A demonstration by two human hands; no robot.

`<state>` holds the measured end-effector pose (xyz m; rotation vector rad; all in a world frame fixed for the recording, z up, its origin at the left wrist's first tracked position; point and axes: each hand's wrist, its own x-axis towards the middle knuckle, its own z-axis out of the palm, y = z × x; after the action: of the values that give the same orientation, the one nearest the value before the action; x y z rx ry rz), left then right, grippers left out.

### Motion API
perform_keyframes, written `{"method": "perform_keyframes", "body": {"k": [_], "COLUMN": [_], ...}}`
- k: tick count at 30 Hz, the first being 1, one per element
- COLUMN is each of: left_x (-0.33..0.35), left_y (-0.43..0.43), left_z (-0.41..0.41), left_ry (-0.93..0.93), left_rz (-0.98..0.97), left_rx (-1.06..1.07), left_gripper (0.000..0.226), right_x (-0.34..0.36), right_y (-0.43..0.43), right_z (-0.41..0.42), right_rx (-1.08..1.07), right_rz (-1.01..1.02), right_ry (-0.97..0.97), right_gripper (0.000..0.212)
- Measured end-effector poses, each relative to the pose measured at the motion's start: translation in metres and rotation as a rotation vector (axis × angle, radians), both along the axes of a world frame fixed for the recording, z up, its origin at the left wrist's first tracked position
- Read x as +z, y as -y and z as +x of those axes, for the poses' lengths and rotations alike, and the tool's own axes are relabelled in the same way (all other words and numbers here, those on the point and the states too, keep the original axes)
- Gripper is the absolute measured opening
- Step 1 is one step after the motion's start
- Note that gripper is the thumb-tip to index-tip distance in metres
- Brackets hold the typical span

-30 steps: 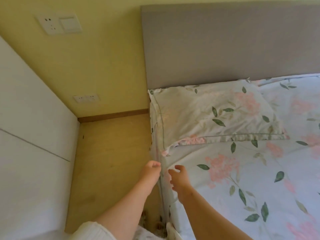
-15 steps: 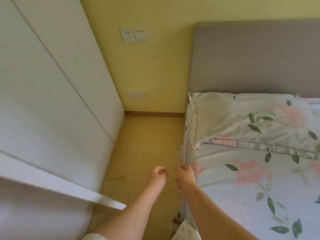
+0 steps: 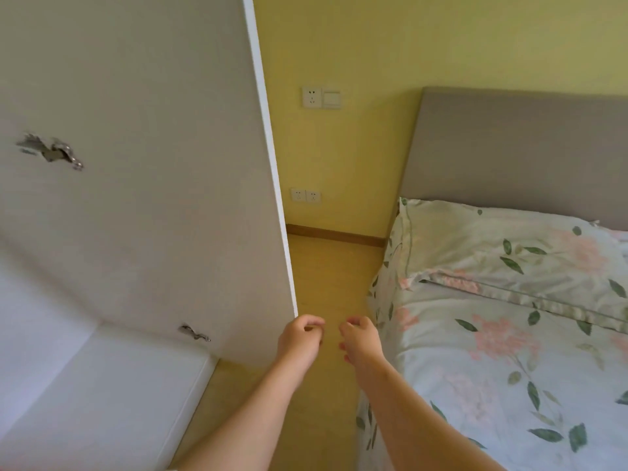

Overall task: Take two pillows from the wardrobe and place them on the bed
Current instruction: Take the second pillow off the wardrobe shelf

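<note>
The wardrobe door (image 3: 153, 185) is standing open on the left, its inner face showing two metal hinges (image 3: 51, 153); the wardrobe's inside is lying outside the view, so what it is holding cannot be told. One floral pillow (image 3: 503, 253) is lying on the bed (image 3: 475, 385), up against the grey headboard (image 3: 516, 151) at the near-left corner of the mattress.

The left hand (image 3: 300, 345) is hovering just beside the door's lower edge, its grip loosely curled together with nothing in it. The right hand (image 3: 360, 341) is hanging over the floor (image 3: 333, 277) beside the bed, fingers likewise curled inward and empty.

Compared with half a second ago, the view has swung left: the door is now filling the left half of the picture, the bed has slid right, and both hands have come away from the sheet's edge.

The floor is yellowish wood, the wall (image 3: 356, 45) yellow, carrying a socket and switch plate (image 3: 321, 97) and a lower double socket (image 3: 305, 196).
</note>
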<state>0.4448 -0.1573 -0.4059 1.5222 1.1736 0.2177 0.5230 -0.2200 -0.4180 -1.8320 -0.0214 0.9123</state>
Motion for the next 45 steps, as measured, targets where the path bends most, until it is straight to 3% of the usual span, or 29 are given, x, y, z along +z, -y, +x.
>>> {"method": "perform_keyframes", "body": {"k": [10, 19, 27, 33, 37, 41, 45], "left_x": [0.043, 0.103, 0.204, 0.276, 0.328, 0.373, 0.422], "left_y": [-0.028, -0.080, -0.132, -0.144, -0.147, -0.146, -0.139], "left_z": [-0.049, -0.167, -0.269, -0.327, -0.364, -0.400, -0.447], "left_ry": [0.144, 0.189, 0.266, 0.277, 0.177, -0.117, -0.390], "left_rz": [0.084, 0.224, 0.534, 0.773, 0.992, 1.277, 1.823], "left_rx": [0.254, 0.560, 0.680, 0.709, 0.745, 0.753, 0.798], "left_gripper": [0.015, 0.018, 0.018, 0.016, 0.016, 0.021, 0.021], "right_x": [0.043, 0.100, 0.209, 0.284, 0.332, 0.378, 0.426], "right_y": [-0.045, -0.136, -0.205, -0.229, -0.240, -0.249, -0.256], "right_z": [-0.031, -0.134, -0.241, -0.297, -0.329, -0.361, -0.384], "right_rx": [0.261, 0.579, 0.814, 0.948, 1.026, 1.102, 1.092], "right_rz": [0.135, 0.302, 0.596, 0.813, 0.954, 1.078, 1.244], "right_ry": [0.073, 0.138, 0.255, 0.334, 0.382, 0.447, 0.529], "right_gripper": [0.029, 0.021, 0.024, 0.012, 0.010, 0.010, 0.010]}}
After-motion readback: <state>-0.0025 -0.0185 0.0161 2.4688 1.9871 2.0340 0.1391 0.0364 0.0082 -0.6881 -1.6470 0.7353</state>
